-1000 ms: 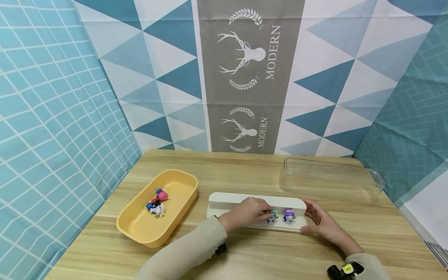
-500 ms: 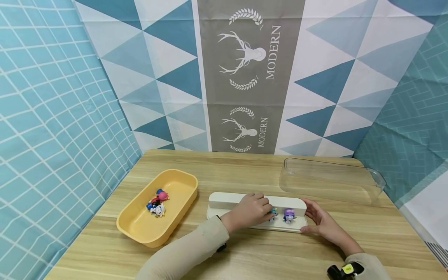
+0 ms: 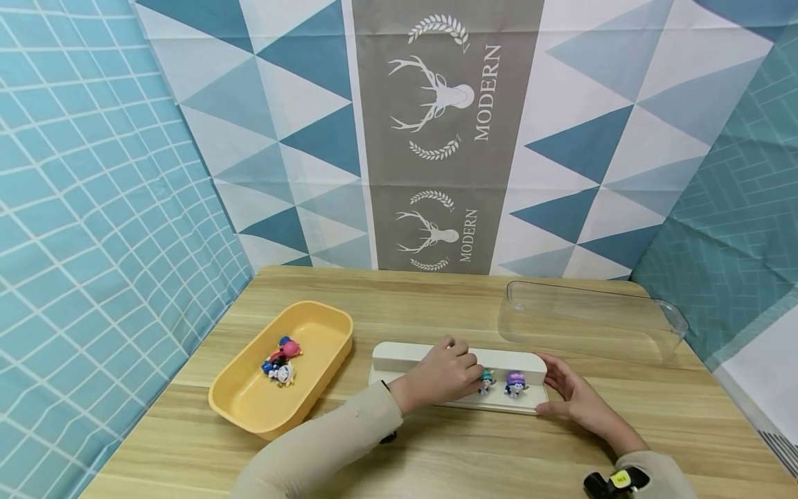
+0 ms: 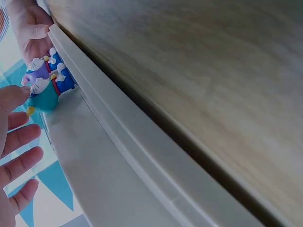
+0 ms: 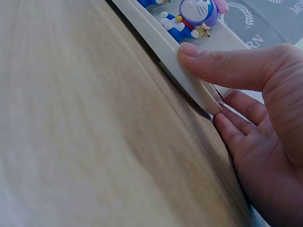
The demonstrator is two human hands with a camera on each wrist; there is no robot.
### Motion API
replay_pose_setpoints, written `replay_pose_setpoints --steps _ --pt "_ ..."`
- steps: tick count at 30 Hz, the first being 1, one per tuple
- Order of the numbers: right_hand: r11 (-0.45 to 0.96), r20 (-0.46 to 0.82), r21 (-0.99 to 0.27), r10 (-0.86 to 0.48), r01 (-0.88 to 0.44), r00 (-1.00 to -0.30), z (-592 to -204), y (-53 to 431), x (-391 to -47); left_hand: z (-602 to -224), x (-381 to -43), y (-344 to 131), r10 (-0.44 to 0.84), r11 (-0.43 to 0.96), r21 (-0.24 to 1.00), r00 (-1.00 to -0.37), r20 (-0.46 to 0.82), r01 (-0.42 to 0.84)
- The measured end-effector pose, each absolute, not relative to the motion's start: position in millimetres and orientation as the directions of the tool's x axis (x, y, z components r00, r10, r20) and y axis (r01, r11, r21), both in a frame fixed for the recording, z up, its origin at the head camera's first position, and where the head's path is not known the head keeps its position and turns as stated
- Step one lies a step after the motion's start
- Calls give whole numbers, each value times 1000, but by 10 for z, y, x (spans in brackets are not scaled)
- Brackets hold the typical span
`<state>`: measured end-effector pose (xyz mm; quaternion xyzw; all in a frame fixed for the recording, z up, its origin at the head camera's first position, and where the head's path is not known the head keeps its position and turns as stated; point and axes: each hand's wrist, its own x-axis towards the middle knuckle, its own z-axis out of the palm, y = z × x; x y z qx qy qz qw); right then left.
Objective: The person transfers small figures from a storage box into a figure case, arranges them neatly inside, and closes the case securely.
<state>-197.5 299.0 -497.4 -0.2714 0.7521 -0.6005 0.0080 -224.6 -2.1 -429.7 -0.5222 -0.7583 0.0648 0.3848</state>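
A white display stand (image 3: 399, 355) with a raised back step lies on the table. Near its right end stand two small cat figurines, one with a teal hat (image 4: 45, 97) and one with a purple hat (image 3: 515, 383). My left hand (image 3: 444, 374) is just left of the teal-hatted figurine, its fingers spread apart in the left wrist view and the thumb tip right at the figurine's face. My right hand (image 5: 265, 109) grips the right end of the stand, thumb on the front rim and the other fingers round the end.
At the left, a yellow tray (image 3: 226, 398) holds several more figurines (image 3: 280, 364) in a heap. A clear plastic cover (image 3: 592, 322) lies behind the stand at the back right. Patterned cloth walls rise behind the table (image 3: 474, 457) and on both sides.
My left hand's fingers have come off the teal-hatted figurine, and the hand has shifted slightly left, showing more of it. My right hand and the stand have stayed in place.
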Motion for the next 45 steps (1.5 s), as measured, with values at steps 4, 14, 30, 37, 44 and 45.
replay_pose_setpoints --steps 4,14,30,37,44,45 --pt "134 308 -910 -416 -393 -855 -4973 2990 -1973 -4272 -2221 -52 851 431 -504 -151 503 748" --pt "147 292 -914 -411 -379 -863 -4972 2988 -1970 -4145 -2142 -181 877 400 -540 -138 460 741" --pt "147 289 -916 -407 -374 -867 -4980 2983 -1968 -3981 -2065 -515 909 371 -599 -144 391 710" --pt "160 282 -915 -400 -369 -872 -4981 2979 -1969 -3928 -2088 -715 898 398 -605 -155 413 690" --pt "183 262 -917 -397 -355 -880 -4974 2983 -1955 -3847 -2095 -989 883 442 -580 -218 416 685" --pt "186 260 -916 -396 -355 -880 -4975 2985 -1955 -3835 -2098 -1027 881 446 -579 -221 418 683"
